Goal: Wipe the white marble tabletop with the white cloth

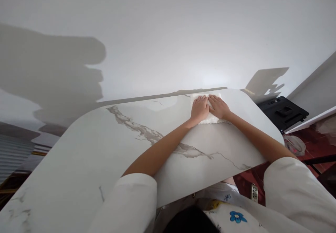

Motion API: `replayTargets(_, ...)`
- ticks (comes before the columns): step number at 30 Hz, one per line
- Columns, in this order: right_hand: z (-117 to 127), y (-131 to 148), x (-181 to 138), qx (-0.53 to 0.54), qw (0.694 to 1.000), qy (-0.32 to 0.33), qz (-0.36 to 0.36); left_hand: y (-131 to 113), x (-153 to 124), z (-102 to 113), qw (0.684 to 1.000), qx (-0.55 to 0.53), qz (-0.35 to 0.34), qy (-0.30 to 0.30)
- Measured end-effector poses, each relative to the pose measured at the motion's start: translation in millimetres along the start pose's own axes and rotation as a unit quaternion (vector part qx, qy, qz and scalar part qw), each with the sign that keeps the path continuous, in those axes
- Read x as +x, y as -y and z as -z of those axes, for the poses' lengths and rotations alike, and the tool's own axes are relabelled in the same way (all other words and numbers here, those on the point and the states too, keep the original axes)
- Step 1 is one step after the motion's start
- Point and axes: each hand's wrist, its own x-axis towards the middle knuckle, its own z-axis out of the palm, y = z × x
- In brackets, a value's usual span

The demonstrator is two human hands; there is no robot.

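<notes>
A white cloth point(209, 119) with a wavy edge lies spread on the marble-patterned tabletop point(105, 149), close to the edge along the wall. On its left part my left hand point(200, 108) rests palm down, fingers stretched out. My right hand point(218, 107) lies flat beside it on the right part, also palm down with extended fingers. Both hands touch each other near the thumbs and press on top of the cloth rather than gripping it. They hide much of its middle.
A plain wall point(162, 43) rises behind the table. To the right stands a black case point(285, 112), with a clear plastic bag point(295, 144) on the red floor near it. A power strip point(254, 192) is on the floor below the table's near edge.
</notes>
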Motion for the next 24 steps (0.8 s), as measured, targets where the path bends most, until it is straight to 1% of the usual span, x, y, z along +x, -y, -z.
replayTargets(6, 11, 34, -50, -0.016, 1.0, -0.003, -0.013, -15, -49, 12, 0.999, -0.019, -0.022, 0.025)
replayTargets(11, 17, 63, -88, -0.012, 1.0, -0.023, -0.001, -24, -92, 25, 0.998, -0.034, -0.002, 0.05)
replayTargets(16, 25, 88, -128, -0.009, 0.999, -0.047, 0.021, -34, -135, 36, 0.995, -0.081, 0.001, 0.059)
replayTargets(20, 32, 99, -161, 0.003, 0.998, -0.053, 0.023, -51, -165, 40, 0.99, -0.114, 0.029, 0.083)
replayTargets(24, 38, 96, -190, 0.018, 0.999, -0.045, 0.02, -72, -184, 37, 0.985, -0.138, 0.038, 0.097)
